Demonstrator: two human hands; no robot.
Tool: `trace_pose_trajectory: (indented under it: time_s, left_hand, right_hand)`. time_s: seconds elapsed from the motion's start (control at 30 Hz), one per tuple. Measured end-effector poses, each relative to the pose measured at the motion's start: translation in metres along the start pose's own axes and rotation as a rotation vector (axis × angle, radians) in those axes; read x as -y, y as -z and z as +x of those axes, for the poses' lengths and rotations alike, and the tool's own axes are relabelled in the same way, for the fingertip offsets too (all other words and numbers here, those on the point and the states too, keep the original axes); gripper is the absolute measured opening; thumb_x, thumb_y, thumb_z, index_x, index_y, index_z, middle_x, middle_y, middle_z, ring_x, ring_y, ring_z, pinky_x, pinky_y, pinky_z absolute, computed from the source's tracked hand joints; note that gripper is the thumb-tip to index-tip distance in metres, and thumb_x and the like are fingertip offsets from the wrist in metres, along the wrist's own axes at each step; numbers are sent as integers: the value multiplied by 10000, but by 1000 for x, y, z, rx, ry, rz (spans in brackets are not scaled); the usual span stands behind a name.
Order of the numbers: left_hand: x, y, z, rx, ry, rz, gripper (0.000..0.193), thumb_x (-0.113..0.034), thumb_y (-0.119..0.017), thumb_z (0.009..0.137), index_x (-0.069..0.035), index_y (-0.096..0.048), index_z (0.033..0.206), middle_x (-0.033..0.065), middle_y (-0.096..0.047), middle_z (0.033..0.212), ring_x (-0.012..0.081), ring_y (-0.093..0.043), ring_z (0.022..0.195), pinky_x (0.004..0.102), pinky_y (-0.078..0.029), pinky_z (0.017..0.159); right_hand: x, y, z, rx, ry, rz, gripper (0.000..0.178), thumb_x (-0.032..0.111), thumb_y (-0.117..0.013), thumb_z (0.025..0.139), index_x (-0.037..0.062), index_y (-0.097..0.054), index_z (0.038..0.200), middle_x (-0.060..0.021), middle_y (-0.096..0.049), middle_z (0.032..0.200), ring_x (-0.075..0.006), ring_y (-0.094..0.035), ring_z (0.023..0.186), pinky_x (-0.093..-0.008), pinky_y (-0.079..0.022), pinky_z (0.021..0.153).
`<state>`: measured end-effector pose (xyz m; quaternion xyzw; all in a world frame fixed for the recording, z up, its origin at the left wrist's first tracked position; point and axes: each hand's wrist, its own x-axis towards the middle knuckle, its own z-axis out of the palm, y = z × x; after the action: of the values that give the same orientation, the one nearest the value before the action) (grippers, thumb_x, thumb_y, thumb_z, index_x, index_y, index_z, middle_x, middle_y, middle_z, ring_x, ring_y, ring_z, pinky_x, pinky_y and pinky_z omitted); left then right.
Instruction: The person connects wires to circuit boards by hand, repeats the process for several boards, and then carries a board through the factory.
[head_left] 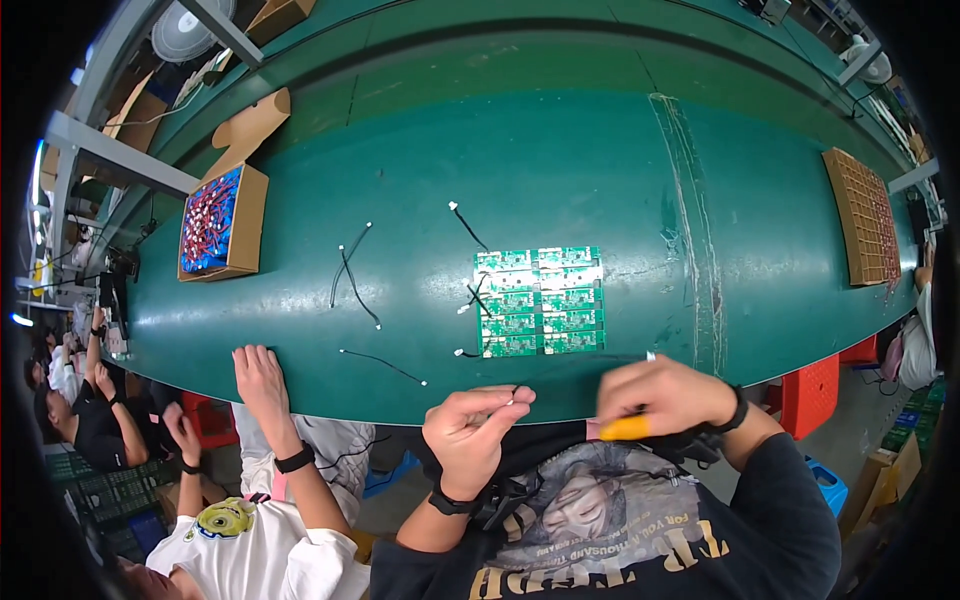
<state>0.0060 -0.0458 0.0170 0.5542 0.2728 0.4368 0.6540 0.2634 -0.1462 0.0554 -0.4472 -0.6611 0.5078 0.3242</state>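
My left hand (470,430) is closed, thumb and forefinger pinching a small white connector (511,402) on a thin dark cable. The cable appears to run toward my right hand (665,393), where another white connector (650,356) shows above the knuckles. My right fingers are curled round a yellow object (626,428); its kind is mostly hidden. Just beyond both hands lies a panel of green circuit boards (540,325) in two columns. Short black cables with white connectors rest on its left side, and a black cable (468,225) reaches its top edge.
Several loose black cables (358,290) lie left of the panel on the green table (480,140). An open cardboard box (255,225) of blue-and-red wired parts stands far left; a partitioned carton (850,215) far right. A co-worker's hand (262,385) rests at the table edge on my left.
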Motion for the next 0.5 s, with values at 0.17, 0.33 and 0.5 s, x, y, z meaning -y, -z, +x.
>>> trace_pose_trajectory:
  time_s: [0.17, 0.33, 0.5]
  left_hand:
    - [4, -9, -2, 33, 94, -143, 202, 154, -736, 872, 43, -624, 997, 232, -749, 935, 294, -770, 837, 413, -667, 765]
    - [7, -15, -2, -8, 136, -101, 172, 139, -748, 869, 47, -663, 986, 198, -759, 923, 260, -770, 828, 367, -650, 745]
    - [5, -17, 8, 108, -123, 488, 121, 102, -774, 864, 57, -722, 964, 145, -777, 910, 197, -761, 803, 295, -609, 707]
  right_hand:
    - [-15, -26, 42, -391, 58, 228, 204, 79, -802, 907, 42, -793, 1108, -90, -726, 1013, -202, -693, 850, -317, -552, 726]
    - [-20, -22, 52, -420, 254, 73, 220, 52, -785, 909, 50, -791, 1129, -97, -740, 1021, -219, -714, 879, -320, -563, 766]
    - [-22, -18, 44, -416, 145, 62, 196, 53, -792, 901, 50, -799, 1096, -103, -750, 1002, -230, -729, 901, -318, -568, 778]
